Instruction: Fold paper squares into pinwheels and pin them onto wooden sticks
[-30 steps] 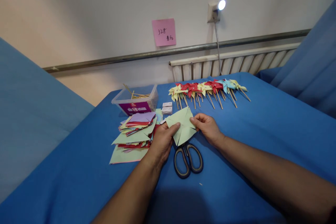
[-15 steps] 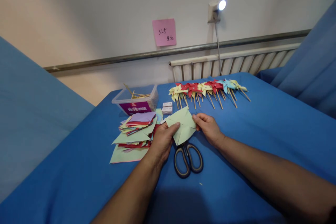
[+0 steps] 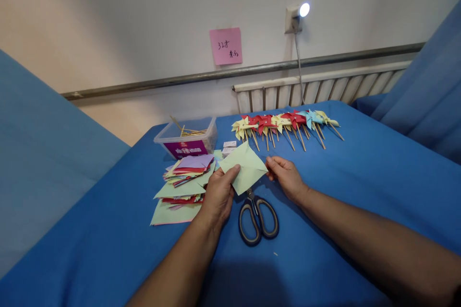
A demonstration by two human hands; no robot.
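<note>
A pale green paper square [image 3: 248, 170] with slits cut in from its corners is in my left hand [image 3: 219, 192], thumb on top and fingers underneath. My right hand [image 3: 286, 177] is closed in a pinch at the square's right corner. Below the paper, black-handled scissors [image 3: 254, 213] lie on the blue cloth, their blades mostly covered by the square. Beside my left hand is a stack of coloured paper squares [image 3: 183, 187] in green, red, yellow and purple, partly hidden by that hand.
Behind the stack stands a clear plastic tub [image 3: 187, 139] with wooden sticks [image 3: 192, 132]. Small white boxes [image 3: 229, 146] sit beside it. Finished paper pinwheels [image 3: 284, 122] on sticks lie in a row at the back. Blue curtains [image 3: 425, 81] hang at both sides.
The green paper square has shifted slightly left with my left hand and turned a little. More of the scissors' pivot shows now. My right hand has stayed nearly in place.
</note>
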